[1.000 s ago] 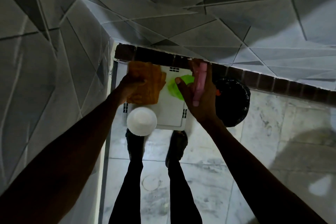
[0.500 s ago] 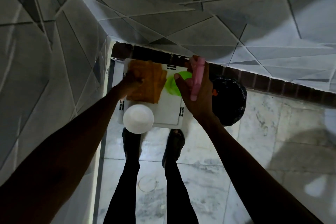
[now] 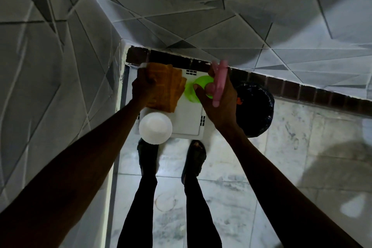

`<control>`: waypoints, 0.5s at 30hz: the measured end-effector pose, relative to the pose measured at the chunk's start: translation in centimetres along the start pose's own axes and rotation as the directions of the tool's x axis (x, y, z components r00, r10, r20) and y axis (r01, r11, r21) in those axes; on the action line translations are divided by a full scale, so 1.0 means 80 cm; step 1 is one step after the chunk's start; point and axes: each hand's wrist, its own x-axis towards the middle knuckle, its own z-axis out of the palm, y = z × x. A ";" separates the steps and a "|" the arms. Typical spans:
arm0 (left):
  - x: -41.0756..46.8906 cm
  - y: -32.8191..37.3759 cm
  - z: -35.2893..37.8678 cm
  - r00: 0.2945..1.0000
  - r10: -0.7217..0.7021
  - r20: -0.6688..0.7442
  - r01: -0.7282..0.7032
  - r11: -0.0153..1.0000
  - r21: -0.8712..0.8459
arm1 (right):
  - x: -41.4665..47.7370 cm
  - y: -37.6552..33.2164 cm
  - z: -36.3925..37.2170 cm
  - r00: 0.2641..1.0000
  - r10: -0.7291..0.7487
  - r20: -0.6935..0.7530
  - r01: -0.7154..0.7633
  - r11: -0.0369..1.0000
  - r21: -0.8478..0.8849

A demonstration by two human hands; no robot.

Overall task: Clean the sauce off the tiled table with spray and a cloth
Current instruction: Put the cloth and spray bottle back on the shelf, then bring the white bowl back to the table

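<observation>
Cloth (image 3: 167, 86), orange and bunched, lies on the far left part of a small white bench (image 3: 187, 121) that stands in a tiled corner. The left hand (image 3: 144, 86) rests on the cloth's left edge with its fingers curled into the fabric, gripping it against the top. The right hand (image 3: 219, 104) is over the bench's far right part, with its fingers wrapped round a pink bottle (image 3: 219, 84) that points away from the person; the thumb reaches out to the left. Under that hand shows a bright green round thing (image 3: 190, 90), just beside the cloth; whether it belongs to the bottle I cannot tell. A white bowl (image 3: 155, 128) sits on the near left corner of the bench, overhanging its edge. A black bin (image 3: 255, 110) stands on the marble floor (image 3: 291, 147) to the right of the bench, close against it. Two dark sandals (image 3: 194, 159) stand just before the bench, below a grey wall (image 3: 181, 6) of angled tiles
</observation>
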 end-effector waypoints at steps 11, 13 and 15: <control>-0.067 -0.009 -0.043 0.997 0.033 -0.067 -0.011 0.954 0.301 | -0.052 0.027 -0.007 0.993 0.118 0.011 -0.113 0.969 -0.218; -0.092 -0.016 -0.054 0.999 -0.014 0.046 -0.001 0.950 0.314 | -0.084 0.040 0.000 0.959 0.279 0.043 -0.253 0.917 -0.309; -0.109 -0.028 -0.060 0.994 -0.033 0.105 -0.007 0.935 0.356 | -0.104 0.044 0.016 0.890 0.425 0.166 -0.363 0.880 -0.307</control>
